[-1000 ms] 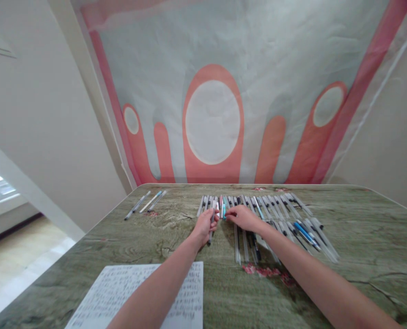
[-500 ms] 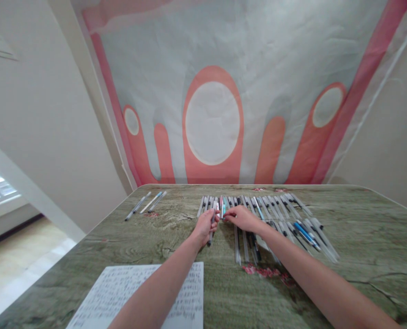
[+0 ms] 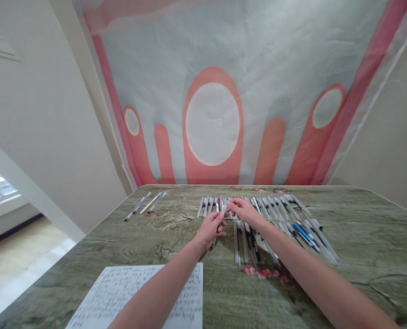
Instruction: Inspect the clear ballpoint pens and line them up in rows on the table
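In the head view the handwriting on the paper (image 3: 131, 292) is too small to read, and the left hand (image 3: 211, 228), shifted toward three o'clock since before, closes its grip round a pen (image 3: 223, 209) rising toward one o'clock, the right hand (image 3: 243, 213) pinching its top above the worktop (image 3: 169, 242).

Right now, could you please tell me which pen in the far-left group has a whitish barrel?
The middle pen: its barrel is whitish with a light blue far end; the neighbouring pens look greyish.
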Motion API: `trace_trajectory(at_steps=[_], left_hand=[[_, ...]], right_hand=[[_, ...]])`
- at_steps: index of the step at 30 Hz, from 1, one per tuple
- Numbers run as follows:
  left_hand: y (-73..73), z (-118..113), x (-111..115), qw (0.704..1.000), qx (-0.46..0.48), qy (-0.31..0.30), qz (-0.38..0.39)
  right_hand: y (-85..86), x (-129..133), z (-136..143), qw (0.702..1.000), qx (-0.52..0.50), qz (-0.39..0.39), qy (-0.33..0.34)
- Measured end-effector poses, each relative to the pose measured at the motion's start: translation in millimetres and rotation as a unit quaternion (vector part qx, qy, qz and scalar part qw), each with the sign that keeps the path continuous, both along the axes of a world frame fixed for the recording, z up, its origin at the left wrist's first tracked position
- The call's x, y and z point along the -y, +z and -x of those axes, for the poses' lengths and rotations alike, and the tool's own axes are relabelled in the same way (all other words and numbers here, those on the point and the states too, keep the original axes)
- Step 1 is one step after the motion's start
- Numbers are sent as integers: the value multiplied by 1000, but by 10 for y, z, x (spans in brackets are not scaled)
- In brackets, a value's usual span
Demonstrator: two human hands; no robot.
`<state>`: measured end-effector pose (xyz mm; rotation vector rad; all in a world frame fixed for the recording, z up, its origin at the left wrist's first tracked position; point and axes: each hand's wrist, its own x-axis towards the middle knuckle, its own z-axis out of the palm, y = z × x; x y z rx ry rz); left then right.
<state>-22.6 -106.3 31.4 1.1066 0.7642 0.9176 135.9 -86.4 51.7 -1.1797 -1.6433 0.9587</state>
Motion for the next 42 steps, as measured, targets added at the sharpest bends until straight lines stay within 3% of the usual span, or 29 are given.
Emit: trace_trajectory(at_steps=[6,13,19,34,42], left_hand=[[25,-48,62,999,-32,-6,-12],[90,-27,61,996,-85,-9,21],[157,-22,95,988,-151,9,-10],[209,-14,122,978,-203,21,-38],[99,-46,80,987,-160,13,17]], right_hand=[[86,78,-14,1000,4,-1,30],[19,56,-18,997,19,30,71],[-16,41,-11,997,20,45,56],[-40,70,45,998,0,59,24],[7,95,61,997,-7,79,17]])
